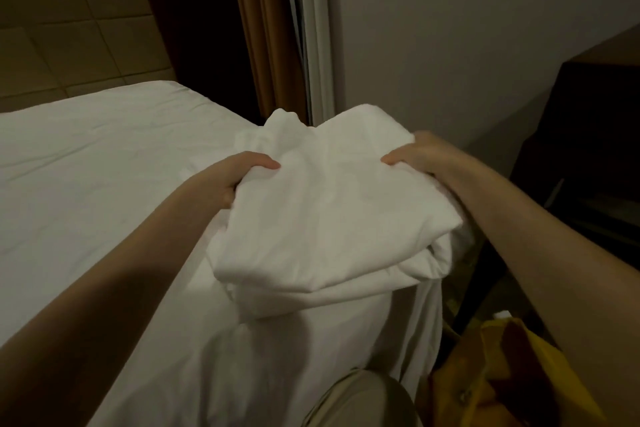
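Folded white sheet (322, 218): located at the near corner of the bed (104, 166), either raised just off the mattress or barely resting on it. Contact underneath cannot be confirmed.

Grip: the left hand (242, 177) clamps the bundle's left edge, thumb on top and fingers curled beneath. The right hand (415, 156) clamps the right edge the same way, with the thumb showing and the fingers hidden under the cloth. Both holds sit toward the far half of the bundle, so the near edge hangs unsupported and the lower layers bulge out at the near right.

Assessment: the hold looks adequate for a short carry only. Thumbs should press flat so the top layer does not slide over those below, and the hands should stay level with each other.

Recommended placement is well inboard on the mattress, away from the corner, before any layer is released.

Risk: the right side overhangs the gap between the bed and a dark cabinet (588, 149), where a yellow bag (512, 374) lies. A slipped layer would likely drop into that gap.
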Available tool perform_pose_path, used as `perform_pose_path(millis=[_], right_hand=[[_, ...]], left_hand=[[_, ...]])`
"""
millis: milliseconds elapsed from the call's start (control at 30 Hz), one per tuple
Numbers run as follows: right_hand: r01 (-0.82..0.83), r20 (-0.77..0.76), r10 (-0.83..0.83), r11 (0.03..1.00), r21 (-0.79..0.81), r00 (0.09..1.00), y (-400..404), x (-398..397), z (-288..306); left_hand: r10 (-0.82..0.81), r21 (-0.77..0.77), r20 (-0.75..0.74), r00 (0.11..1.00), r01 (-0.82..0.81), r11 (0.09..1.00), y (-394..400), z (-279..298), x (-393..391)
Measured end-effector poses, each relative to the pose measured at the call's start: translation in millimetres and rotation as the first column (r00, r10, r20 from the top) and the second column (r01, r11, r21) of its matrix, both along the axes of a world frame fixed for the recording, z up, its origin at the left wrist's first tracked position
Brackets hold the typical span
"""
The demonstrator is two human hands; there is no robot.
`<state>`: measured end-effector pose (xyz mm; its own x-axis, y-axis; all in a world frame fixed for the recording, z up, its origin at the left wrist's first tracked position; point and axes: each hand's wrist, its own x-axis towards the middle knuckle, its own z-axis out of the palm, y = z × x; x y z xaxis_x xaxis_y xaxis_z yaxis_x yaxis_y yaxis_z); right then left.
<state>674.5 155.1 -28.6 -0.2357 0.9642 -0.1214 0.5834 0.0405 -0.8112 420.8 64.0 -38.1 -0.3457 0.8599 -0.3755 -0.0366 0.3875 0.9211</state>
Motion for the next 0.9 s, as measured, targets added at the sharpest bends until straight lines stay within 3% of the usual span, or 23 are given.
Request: perform_pose_path(millis=[100,200,367,500,600,767,900], right_hand=[[0.000,0.150,-0.024,0.987,0.159,0.988,-4,14,28],[-0.011,0.326,-0.102,0.945,0.328,0.940,-11,35,40],[-0.015,0.508,-0.243,0.893,0.451,0.826,-33,96,26],[0.003,0.622,-0.299,0.903,0.431,0.724,-49,139,4],[0.019,0.716,-0.279,0.937,0.348,0.639,-59,161,-18],[0.067,0.807,-0.200,0.978,0.196,0.556,-69,191,-43],[0.081,0.885,-0.185,0.983,0.166,0.427,-80,206,-64]], left_hand=[[-0.034,0.079,-0.002,0.999,0.034,0.996,15,4,48],[-0.077,0.140,0.120,0.990,0.060,0.988,26,6,112],[-0.191,0.217,0.340,0.921,0.121,0.969,34,-4,204],[-0.270,0.229,0.438,0.858,0.184,0.956,29,-28,266],[-0.282,0.172,0.590,0.756,0.223,0.959,25,-58,304],[-0.299,0.156,0.675,0.674,0.266,0.951,12,-100,347],[-0.362,0.183,0.676,0.641,0.329,0.926,4,-114,365]])
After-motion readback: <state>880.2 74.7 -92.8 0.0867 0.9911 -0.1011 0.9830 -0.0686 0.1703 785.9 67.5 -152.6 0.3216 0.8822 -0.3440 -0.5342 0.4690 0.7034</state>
